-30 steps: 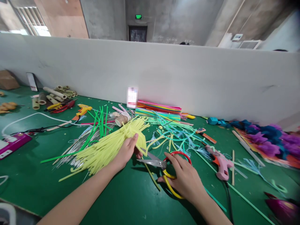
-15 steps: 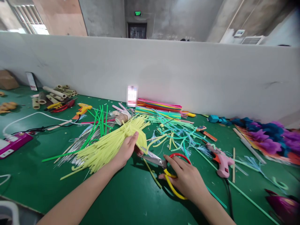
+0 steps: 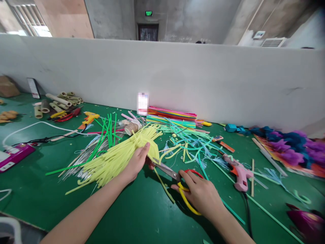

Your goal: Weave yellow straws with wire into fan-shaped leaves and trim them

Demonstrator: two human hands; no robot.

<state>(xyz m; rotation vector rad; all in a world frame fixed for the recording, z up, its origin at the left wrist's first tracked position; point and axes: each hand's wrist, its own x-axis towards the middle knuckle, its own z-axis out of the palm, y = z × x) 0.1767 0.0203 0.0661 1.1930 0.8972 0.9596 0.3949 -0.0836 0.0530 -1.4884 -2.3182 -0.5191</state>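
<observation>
My left hand [image 3: 138,161] pinches a flat yellow pipe-cleaner piece [image 3: 152,148] between thumb and fingers, just above the table. Under and behind it spreads a thick bundle of loose yellow pipe cleaners [image 3: 109,164]. In my right hand [image 3: 201,193] is a pair of scissors [image 3: 168,170] with one red and one yellow handle loop. The blades point left and look nearly together, their tips at the lower right edge of the yellow piece. A thin yellow strip [image 3: 165,188] lies below the blades.
Green and teal pipe cleaners [image 3: 195,142] litter the green table. A pink glue gun [image 3: 241,176] lies right, a yellow one [image 3: 90,118] left. A phone [image 3: 143,104] leans on the white partition [image 3: 101,71]. Bamboo tubes [image 3: 59,100] and a purple power strip [image 3: 17,156] are left.
The scissor blades have come closer together, and the handle loops have drawn in. My right hand has shifted very slightly left. My left hand stays in place on the yellow piece.
</observation>
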